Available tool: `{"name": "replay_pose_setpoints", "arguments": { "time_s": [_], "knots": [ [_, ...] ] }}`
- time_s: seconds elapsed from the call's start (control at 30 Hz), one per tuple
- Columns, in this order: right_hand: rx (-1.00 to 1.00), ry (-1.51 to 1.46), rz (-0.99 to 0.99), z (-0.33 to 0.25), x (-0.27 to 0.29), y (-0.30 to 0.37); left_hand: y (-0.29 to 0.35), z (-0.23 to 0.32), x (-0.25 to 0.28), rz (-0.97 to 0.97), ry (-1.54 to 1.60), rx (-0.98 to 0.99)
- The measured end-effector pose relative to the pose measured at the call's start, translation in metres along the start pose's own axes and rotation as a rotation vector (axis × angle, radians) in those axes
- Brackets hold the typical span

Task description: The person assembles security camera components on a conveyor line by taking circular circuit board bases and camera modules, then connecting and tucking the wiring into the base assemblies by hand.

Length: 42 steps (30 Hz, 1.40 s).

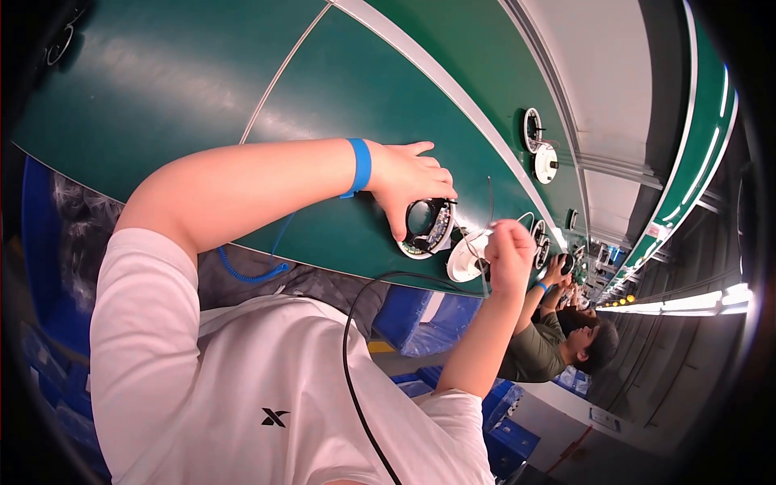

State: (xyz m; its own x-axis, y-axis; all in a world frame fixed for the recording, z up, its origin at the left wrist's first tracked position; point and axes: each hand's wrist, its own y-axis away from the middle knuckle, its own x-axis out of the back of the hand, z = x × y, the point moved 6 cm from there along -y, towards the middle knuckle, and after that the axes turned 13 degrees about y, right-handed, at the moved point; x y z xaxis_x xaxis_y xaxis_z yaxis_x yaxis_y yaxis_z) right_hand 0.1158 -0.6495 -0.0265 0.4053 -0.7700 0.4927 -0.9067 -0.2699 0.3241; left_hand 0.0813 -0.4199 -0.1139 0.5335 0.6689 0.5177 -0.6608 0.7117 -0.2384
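My left hand [411, 179], with a blue band on its wrist, grips a round housing [427, 234] by its edge. The housing has a white rim, a black ring inside and a circuit board with small parts. Just right of it, a white round disc [467, 257] rests near the table's front edge, with thin wires about it. Above that disc my right hand [511, 249] is closed, fingers curled in. A thin dark line stands up beside its fingers; what it holds is too small to make out.
Beyond a pale strip on the green table [323, 89] lie another ringed housing [532, 129] and white disc [546, 163]. At right a co-worker [550, 347] handles a dark round part. Blue bins [420, 319] stand below the edge; a blue coiled cord [252, 275] hangs at left.
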Motion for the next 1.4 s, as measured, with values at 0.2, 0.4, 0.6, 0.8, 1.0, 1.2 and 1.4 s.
{"name": "replay_pose_setpoints", "arguments": {
  "time_s": [0.2, 0.4, 0.6, 0.8, 1.0, 1.2, 1.4],
  "knots": [
    [-0.093, 0.538, -0.210, 0.002, -0.057, 0.005, 0.000, 0.000, 0.000, 0.001, 0.006, 0.002],
    [-0.105, 0.771, -0.097, 0.004, -0.063, -0.004, -0.001, -0.002, -0.001, -0.002, 0.015, -0.003],
    [-0.090, 0.818, -0.057, 0.007, -0.062, -0.017, -0.001, -0.003, -0.004, 0.004, 0.009, -0.008],
    [-0.083, 0.845, -0.020, 0.004, -0.064, -0.019, -0.002, -0.004, -0.005, 0.009, -0.007, -0.012],
    [-0.035, 0.895, -0.020, 0.003, -0.067, -0.019, -0.002, -0.004, -0.005, -0.010, -0.006, 0.007],
    [-0.034, 0.903, -0.020, 0.008, -0.067, -0.022, -0.002, -0.005, -0.006, -0.018, -0.007, 0.013],
    [-0.065, 0.862, -0.054, 0.014, -0.067, -0.026, -0.002, -0.005, -0.006, -0.007, -0.007, 0.013]
  ]
}}
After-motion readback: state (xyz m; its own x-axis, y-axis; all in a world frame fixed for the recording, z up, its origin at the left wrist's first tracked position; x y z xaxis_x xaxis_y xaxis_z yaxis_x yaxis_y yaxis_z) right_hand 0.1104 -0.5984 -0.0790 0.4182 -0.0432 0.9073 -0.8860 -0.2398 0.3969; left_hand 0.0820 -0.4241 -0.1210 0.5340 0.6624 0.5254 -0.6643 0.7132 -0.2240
